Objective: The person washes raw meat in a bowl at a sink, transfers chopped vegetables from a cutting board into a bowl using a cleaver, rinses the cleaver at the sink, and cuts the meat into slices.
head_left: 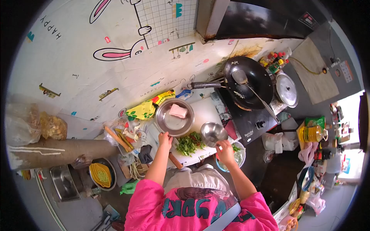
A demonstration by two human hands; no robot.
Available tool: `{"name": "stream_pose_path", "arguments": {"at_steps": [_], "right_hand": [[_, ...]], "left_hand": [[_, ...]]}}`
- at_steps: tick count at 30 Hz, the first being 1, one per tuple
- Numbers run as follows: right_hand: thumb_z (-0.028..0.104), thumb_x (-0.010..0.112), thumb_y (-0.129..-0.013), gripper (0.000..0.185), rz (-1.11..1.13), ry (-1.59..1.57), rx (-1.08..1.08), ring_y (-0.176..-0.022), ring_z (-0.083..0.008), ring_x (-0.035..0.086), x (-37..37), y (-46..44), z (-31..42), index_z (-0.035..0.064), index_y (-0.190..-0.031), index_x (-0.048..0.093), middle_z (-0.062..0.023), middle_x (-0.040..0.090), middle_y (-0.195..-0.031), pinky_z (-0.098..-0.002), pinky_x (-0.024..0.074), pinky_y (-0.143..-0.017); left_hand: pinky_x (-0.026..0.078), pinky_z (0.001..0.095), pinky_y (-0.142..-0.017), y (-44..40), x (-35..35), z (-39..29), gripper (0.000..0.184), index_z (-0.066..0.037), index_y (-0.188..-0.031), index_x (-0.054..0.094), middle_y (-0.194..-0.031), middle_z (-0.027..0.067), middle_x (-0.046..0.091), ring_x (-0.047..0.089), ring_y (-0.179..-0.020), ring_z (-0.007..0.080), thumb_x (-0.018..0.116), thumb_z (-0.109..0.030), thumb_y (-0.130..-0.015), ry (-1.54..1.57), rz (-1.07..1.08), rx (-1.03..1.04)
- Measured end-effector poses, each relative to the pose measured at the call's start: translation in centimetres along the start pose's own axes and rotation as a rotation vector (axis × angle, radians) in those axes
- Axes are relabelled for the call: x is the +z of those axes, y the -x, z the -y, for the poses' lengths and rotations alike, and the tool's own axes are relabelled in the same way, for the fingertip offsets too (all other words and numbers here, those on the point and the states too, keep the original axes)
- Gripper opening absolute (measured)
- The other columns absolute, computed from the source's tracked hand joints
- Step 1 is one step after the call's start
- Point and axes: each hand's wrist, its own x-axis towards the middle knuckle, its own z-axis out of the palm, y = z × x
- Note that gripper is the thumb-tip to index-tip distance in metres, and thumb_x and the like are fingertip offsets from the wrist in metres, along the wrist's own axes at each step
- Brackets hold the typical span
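Left hand [165, 138] and right hand [222, 147] reach forward, forearms apart!
The left, fingers bunched, grips the large bowl [163, 120]; the right pinches the small bowl's [213, 133] edge, near chopped greens [187, 144].

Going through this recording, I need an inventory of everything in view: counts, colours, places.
Main items; smaller clutter left out.
Cutting board: 1, white, centre.
Large bowl: 1, silver, board's left side.
Block: 1, pink, inside large bowl.
Chopped greens: 1 pile, green, on board.
Small bowl: 1, silver, right of greens.
Cooktop: 1, black, right of board.
Wok: 1, black, on cooktop.
Spatula: 1, silver, in wok.
Lidded pot: 1, silver, right of wok.
Yellow bag: 1, yellow, by the wall.
Oil bottle: 1, yellow, right side.
Left hand: 1, bare, at large bowl's rim.
Right hand: 1, bare, on small bowl's rim.
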Motion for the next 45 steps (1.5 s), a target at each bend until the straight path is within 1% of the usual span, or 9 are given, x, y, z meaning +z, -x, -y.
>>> {"name": "stream_pose_path", "arguments": {"at_steps": [11, 20, 22, 26, 30, 36, 39, 43, 45], "right_hand": [[0.003, 0.063, -0.066, 0.014, -0.026, 0.113, -0.135, -0.08, -0.0319, 0.054, 4.9, -7.5, -4.4, 0.0029, -0.079, 0.059, -0.0128, 0.059, -0.079, -0.0402, 0.0434, -0.073], [0.002, 0.063, -0.066, 0.023, 0.127, 0.182, -0.088, -0.091, -0.0333, 0.05, 7.6, -6.8, -5.8, 0.0042, -0.087, 0.056, -0.0129, 0.058, -0.089, -0.0398, 0.0418, -0.08], [0.007, 0.066, -0.065, 0.037, 0.258, 0.245, -0.006, -0.101, -0.0324, 0.047, 7.7, -6.2, -5.5, 0.0064, -0.1, 0.054, -0.0127, 0.054, -0.102, -0.0408, 0.039, -0.087], [0.012, 0.067, -0.066, 0.049, 0.175, 0.352, -0.037, -0.114, -0.0305, 0.038, 7.1, -4.4, -1.8, 0.0117, -0.112, 0.051, -0.0101, 0.042, -0.122, -0.047, 0.0291, -0.096], [0.011, 0.065, -0.065, 0.047, 0.241, 0.22, -0.143, -0.113, -0.0333, 0.037, 7.9, -1.4, 0.1, 0.011, -0.11, 0.052, -0.0121, 0.041, -0.123, -0.049, 0.028, -0.095], [0.009, 0.065, -0.066, 0.033, 0.458, 0.152, -0.276, -0.112, -0.0283, 0.04, 8.2, 1.9, 2.3, 0.0124, -0.098, 0.06, -0.0085, 0.045, -0.118, -0.0463, 0.0334, -0.091], [0.009, 0.065, -0.066, 0.029, 0.451, 0.13, -0.256, -0.111, -0.0273, 0.041, 7.8, 1.7, 2.2, 0.0121, -0.095, 0.062, -0.007, 0.047, -0.115, -0.0457, 0.0346, -0.09], [0.005, 0.064, -0.065, 0.025, 0.401, 0.082, -0.301, -0.105, -0.0279, 0.047, 7.7, 1.1, 2.8, 0.0112, -0.09, 0.062, -0.0061, 0.053, -0.109, -0.0435, 0.0388, -0.085], [0.004, 0.063, -0.066, 0.023, 0.426, 0.044, -0.345, -0.102, -0.0276, 0.048, 8.1, 1.0, 3.3, 0.0108, -0.087, 0.062, -0.006, 0.055, -0.105, -0.0434, 0.0397, -0.083]], "left_hand": [[0.047, 0.025, -0.054, 7.7, -6.7, 2.1, 0.028, -0.007, -0.104, 0.048, -0.079, 0.0053, 0.059, 0.059, -0.066, 0.0145, 0.06, -0.008, -0.078, -0.165, -0.081, 0.057], [0.047, 0.0244, -0.054, 7.2, -8.9, 8.2, 0.022, -0.002, -0.1, 0.051, -0.077, 0.0041, 0.057, 0.057, -0.065, 0.0123, 0.058, -0.005, -0.08, -0.391, -0.056, 0.397], [0.047, 0.0277, -0.059, 7.9, -8.3, 8.3, 0.026, 0.001, -0.099, 0.053, -0.076, 0.008, 0.058, 0.058, -0.068, 0.0178, 0.059, -0.005, -0.074, -0.596, -0.163, 0.503], [0.047, 0.0371, -0.067, 7.7, -8.6, 8.2, 0.033, 0.001, -0.094, 0.05, -0.082, 0.0146, 0.056, 0.058, -0.074, 0.0296, 0.065, -0.015, -0.07, -0.91, -0.261, 0.509], [0.046, 0.0428, -0.071, 9.1, -7.0, 6.6, 0.04, 0.0, -0.095, 0.047, -0.091, 0.0176, 0.054, 0.057, -0.08, 0.0351, 0.069, -0.019, -0.067, -1.151, -0.222, 0.403], [0.047, 0.0407, -0.07, 10.8, -4.4, 4.8, 0.032, 0.0, -0.083, 0.055, -0.08, 0.0164, 0.06, 0.059, -0.075, 0.0346, 0.07, -0.016, -0.059, -1.03, -0.37, 0.422], [0.047, 0.0388, -0.068, 11.0, -4.9, 3.6, 0.027, 0.0, -0.077, 0.058, -0.078, 0.0162, 0.062, 0.06, -0.072, 0.033, 0.068, -0.016, -0.057, -0.933, -0.302, 0.244], [0.047, 0.0343, -0.063, 9.2, -8.8, 5.3, 0.023, 0.0, -0.08, 0.059, -0.078, 0.0132, 0.062, 0.061, -0.071, 0.0234, 0.065, -0.016, -0.065, -0.566, -0.141, 0.126], [0.047, 0.0315, -0.05, 10.2, -10.2, 5.2, 0.018, -0.002, -0.086, 0.054, -0.073, 0.0114, 0.06, 0.059, -0.06, 0.0198, 0.061, -0.012, -0.072, -0.411, -0.065, 0.148]]}}
